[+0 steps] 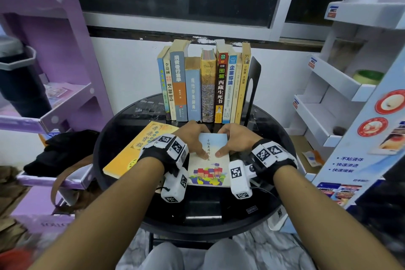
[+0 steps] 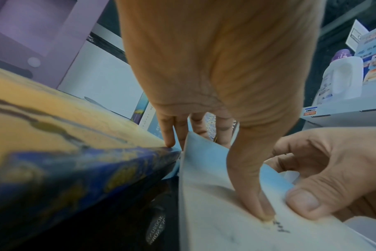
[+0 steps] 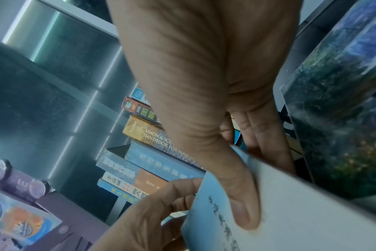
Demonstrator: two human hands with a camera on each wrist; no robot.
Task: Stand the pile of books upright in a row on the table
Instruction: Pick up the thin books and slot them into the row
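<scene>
A thin pale-blue book (image 1: 210,166) with colourful houses on its cover lies near the middle of the round black table (image 1: 271,136). My left hand (image 1: 192,138) and right hand (image 1: 234,138) grip its far end, thumbs pressed on the cover and fingers curled behind the top edge. The wrist views show each thumb on the cover (image 2: 215,195) (image 3: 290,212) and the fingers behind it. A yellow book (image 1: 135,149) lies flat to the left. Several books (image 1: 203,85) stand upright in a row at the back, against a black bookend (image 1: 254,81).
Purple shelving (image 1: 54,68) stands on the left and white shelving (image 1: 333,94) on the right. A black bag with a brown strap (image 1: 65,151) sits by the table's left edge. A white wall and a window are behind the row.
</scene>
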